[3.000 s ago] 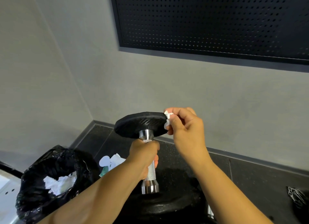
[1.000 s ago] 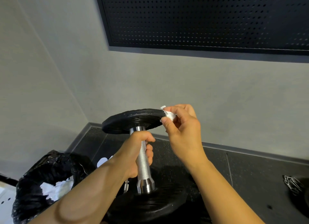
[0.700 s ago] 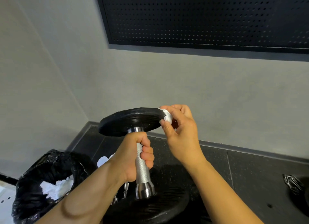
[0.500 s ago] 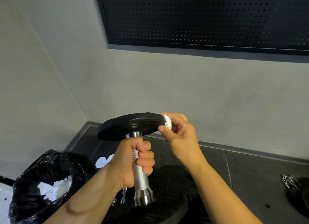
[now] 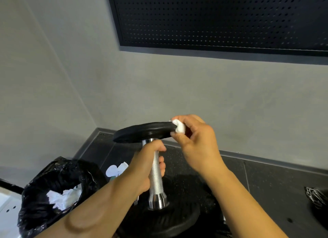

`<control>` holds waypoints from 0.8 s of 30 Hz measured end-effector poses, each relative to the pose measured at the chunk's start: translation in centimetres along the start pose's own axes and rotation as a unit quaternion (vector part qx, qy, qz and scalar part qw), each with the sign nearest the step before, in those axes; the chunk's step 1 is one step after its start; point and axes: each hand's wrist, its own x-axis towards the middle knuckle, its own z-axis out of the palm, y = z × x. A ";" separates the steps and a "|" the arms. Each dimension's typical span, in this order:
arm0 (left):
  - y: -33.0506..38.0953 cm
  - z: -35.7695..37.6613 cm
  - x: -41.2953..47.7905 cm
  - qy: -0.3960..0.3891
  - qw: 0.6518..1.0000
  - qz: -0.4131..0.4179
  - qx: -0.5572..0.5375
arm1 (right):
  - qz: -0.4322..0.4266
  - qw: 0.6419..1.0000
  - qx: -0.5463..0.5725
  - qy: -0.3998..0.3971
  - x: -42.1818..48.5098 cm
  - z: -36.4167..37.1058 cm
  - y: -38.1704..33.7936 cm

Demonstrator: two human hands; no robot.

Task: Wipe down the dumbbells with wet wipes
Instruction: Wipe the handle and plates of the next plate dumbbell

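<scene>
The dumbbell [image 5: 157, 200] is standing on end on the dark floor [image 5: 276, 182], close to the corner where the two grey walls are meeting; its knurled chrome handle [image 5: 154, 166] is pointing up, leaning a touch to the left. The left hand [image 5: 144, 168] is wrapping round that handle just under the upper plate [image 5: 143, 132], fingers curled tight; the right hand [image 5: 197, 145] is pinching a balled white wet wipe [image 5: 179, 127] between thumb and fingers and pressing it against the right rim of the upper plate. The two hands are working apart, each clamped on its own thing. The lower plate [image 5: 170, 223] is sitting down at the floor. Towards the floor's left edge a black bin bag [image 5: 40, 181] is gaping open, crumpled white wipes [image 5: 61, 197] lying inside; by the right edge a metal chain [image 5: 315, 197] is glinting; a black perforated panel [image 5: 221, 17] is hanging on the far wall.
</scene>
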 end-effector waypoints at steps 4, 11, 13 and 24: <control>0.0 1.2 0.5 0.106 0.989 0.090 0.048 | -0.113 0.980 -0.164 0.010 -0.5 0.9 -1.2; 0.5 0.8 -0.1 0.041 0.998 0.033 0.039 | -0.191 0.946 -0.263 0.006 -0.6 0.4 -0.8; 0.5 0.7 -0.4 0.032 0.999 0.011 0.029 | -0.157 0.954 -0.256 0.021 -1.0 0.1 0.8; 0.6 0.1 -1.0 -0.088 0.996 -0.031 0.017 | 0.091 0.990 -0.057 -0.093 0.5 -0.3 3.9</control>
